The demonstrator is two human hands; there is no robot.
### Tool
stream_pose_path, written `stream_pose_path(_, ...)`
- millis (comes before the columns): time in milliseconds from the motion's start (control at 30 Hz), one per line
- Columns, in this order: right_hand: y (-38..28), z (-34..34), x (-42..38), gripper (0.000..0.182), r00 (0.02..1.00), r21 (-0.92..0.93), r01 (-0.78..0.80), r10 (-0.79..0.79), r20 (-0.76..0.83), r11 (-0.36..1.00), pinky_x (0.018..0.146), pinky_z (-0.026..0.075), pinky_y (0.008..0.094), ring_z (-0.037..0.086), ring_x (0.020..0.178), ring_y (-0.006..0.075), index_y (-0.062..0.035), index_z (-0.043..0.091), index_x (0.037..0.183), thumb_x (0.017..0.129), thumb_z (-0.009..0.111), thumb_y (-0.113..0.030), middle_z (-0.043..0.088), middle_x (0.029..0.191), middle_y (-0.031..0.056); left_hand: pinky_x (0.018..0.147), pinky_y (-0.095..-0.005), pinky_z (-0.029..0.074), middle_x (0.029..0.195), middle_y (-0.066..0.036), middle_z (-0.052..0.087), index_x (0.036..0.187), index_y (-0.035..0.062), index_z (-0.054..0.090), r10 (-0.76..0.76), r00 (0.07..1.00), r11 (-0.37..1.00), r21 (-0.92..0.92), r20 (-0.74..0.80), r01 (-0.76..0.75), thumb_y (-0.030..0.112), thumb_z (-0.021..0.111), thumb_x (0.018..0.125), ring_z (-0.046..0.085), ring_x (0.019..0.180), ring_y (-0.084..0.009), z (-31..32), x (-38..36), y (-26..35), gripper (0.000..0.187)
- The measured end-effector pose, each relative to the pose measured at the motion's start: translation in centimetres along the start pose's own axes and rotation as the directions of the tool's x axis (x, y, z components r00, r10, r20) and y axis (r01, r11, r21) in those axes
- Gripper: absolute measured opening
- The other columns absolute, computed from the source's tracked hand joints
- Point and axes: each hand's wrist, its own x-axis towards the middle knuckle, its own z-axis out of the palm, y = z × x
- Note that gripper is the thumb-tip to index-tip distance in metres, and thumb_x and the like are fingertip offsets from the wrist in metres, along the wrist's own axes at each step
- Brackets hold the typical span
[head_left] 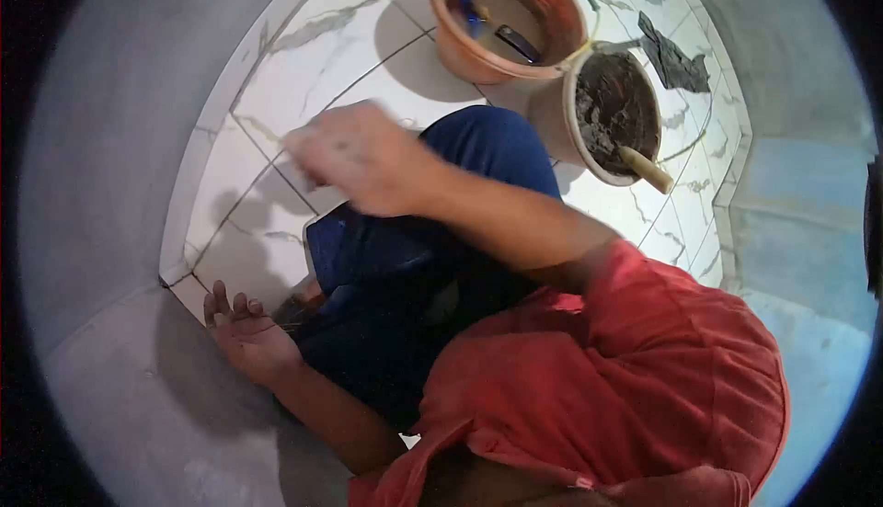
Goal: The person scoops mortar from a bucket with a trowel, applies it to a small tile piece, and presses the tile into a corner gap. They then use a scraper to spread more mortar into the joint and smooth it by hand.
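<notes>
My left hand [250, 340] is palm up near the wall at the lower left, its fingers loosely bent and apart, with nothing in it. My right hand [359, 158] is above my knee, over the floor tiles, and blurred by motion. Its fingers point down and left; whether they hold anything cannot be made out. Nearest to my right hand is the white, grey-veined tile floor [313, 66] with dark joints. To the right of my knee, a bucket [555, 121] holds dark grey wet mortar [614, 107], with a tool's wooden handle [646, 170] sticking out over the rim.
An orange basin [460, 52] of murky water stands at the top, with a blue-and-yellow handled tool [467, 3] and a black object [518, 45] inside. A crumpled dark cloth or bag [674, 58] lies right of the bucket. Grey walls [101, 185] curve close around me.
</notes>
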Motion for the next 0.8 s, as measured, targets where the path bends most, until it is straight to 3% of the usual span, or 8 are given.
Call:
stream_pose_path(100, -1.7, -9.7, -5.5, 0.041, 0.989, -0.303, 0.106, -0.133, -0.068, 0.947, 0.063, 0.049, 0.0386, 0.061, 0.064, 0.0295, 0.0001, 0.064, 0.078, 0.097, 0.045, -0.031, 0.064, 0.072, 0.0146, 0.085, -0.0314, 0.044, 0.131, -0.009, 0.054, 0.129, 0.0061, 0.048, -0.046, 0.998, 0.997, 0.056, -0.037, 0.048, 0.020, 0.054, 0.092, 0.055, 0.102, -0.0187, -0.1, 0.5, 0.0, 0.040)
stream_pose_path(300, -4.2, -24.8, -16.7, 0.033, 0.813, -0.462, -0.185, -0.130, -0.568, 0.867, 0.072, 0.050, 0.0312, 0.062, 0.076, 0.0162, -0.0005, 0.069, 0.096, 0.097, 0.056, -0.031, 0.066, 0.082, 0.0072, 0.086, -0.0336, 0.041, 0.133, -0.007, 0.054, 0.131, 0.0048, 0.048, -0.024, 0.999, 0.965, 0.261, -0.048, 0.036, 0.026, 0.054, 0.093, 0.051, 0.105, -0.0201, -1.3, 1.9, -1.2, 0.044)
stream_pose_path(367, -5.9, -28.1, -19.4, 0.036, 0.801, -0.532, -0.295, -0.098, -0.590, 0.794, 0.073, 0.050, 0.0299, 0.063, 0.080, 0.0153, -0.0012, 0.070, 0.103, 0.096, 0.061, -0.035, 0.068, 0.086, 0.0068, 0.086, -0.0351, 0.041, 0.133, -0.007, 0.054, 0.131, 0.0031, 0.047, 0.013, 0.997, 0.930, 0.367, -0.080, 0.017, 0.030, 0.056, 0.094, 0.051, 0.108, -0.0218, -1.0, 2.1, -1.0, 0.047)
stream_pose_path(500, -6.3, -30.7, -23.0, 0.030, 0.828, -0.668, -0.537, 0.171, -0.534, 0.515, 0.071, 0.052, 0.0357, 0.067, 0.078, 0.0243, -0.0039, 0.070, 0.100, 0.083, 0.074, -0.028, 0.070, 0.088, 0.0130, 0.092, -0.0374, 0.038, 0.133, -0.010, 0.053, 0.132, 0.0016, 0.048, 0.030, 0.999, 0.914, 0.405, -0.031, -0.015, 0.036, 0.058, 0.093, 0.049, 0.115, -0.0242, -2.3, 2.5, -1.2, 0.053)
stream_pose_path(567, -5.9, -30.8, -23.4, 0.024, 0.741, -0.685, -0.645, 0.497, -0.452, 0.339, 0.073, 0.052, 0.0373, 0.068, 0.083, 0.0247, -0.0026, 0.069, 0.103, 0.083, 0.071, -0.016, 0.070, 0.095, 0.0130, 0.093, -0.0387, 0.037, 0.133, -0.010, 0.052, 0.132, 0.0021, 0.048, 0.017, 1.000, 0.917, 0.398, -0.004, -0.014, 0.039, 0.060, 0.091, 0.048, 0.117, -0.0243, -2.5, 2.5, -1.2, 0.056)
stream_pose_path(600, -4.5, -30.8, -24.0, 0.022, 0.757, -0.781, -0.576, 0.518, -0.398, 0.243, 0.072, 0.052, 0.0398, 0.068, 0.081, 0.0287, -0.0030, 0.069, 0.097, 0.081, 0.073, -0.017, 0.070, 0.091, 0.0136, 0.094, -0.0401, 0.036, 0.132, -0.010, 0.051, 0.132, 0.0026, 0.048, 0.012, 1.000, 0.926, 0.378, 0.016, -0.017, 0.041, 0.062, 0.090, 0.046, 0.118, -0.0244, -2.6, 2.6, -1.1, 0.059)
stream_pose_path(700, -2.1, -29.2, -22.6, 0.031, 0.518, -0.812, -0.583, 0.760, -0.393, -0.022, 0.074, 0.053, 0.0439, 0.067, 0.082, 0.0361, -0.0029, 0.067, 0.090, 0.087, 0.064, -0.034, 0.070, 0.085, 0.0173, 0.095, -0.0418, 0.035, 0.131, -0.010, 0.052, 0.133, 0.0042, 0.048, 0.015, 1.000, 0.901, 0.434, -0.001, -0.013, 0.043, 0.063, 0.089, 0.046, 0.118, -0.0240, -0.7, 1.2, -0.5, 0.060)
stream_pose_path(800, 1.0, -29.3, -23.7, 0.035, 0.520, -0.919, -0.386, 0.805, -0.287, -0.079, 0.076, 0.054, 0.0462, 0.067, 0.085, 0.0387, -0.0031, 0.067, 0.091, 0.090, 0.058, -0.037, 0.069, 0.084, 0.0205, 0.097, -0.0425, 0.034, 0.133, -0.009, 0.051, 0.133, 0.0049, 0.048, -0.013, 1.000, 0.909, 0.416, -0.001, 0.013, 0.042, 0.058, 0.092, 0.047, 0.116, -0.0239, -1.8, 1.5, -0.8, 0.056)
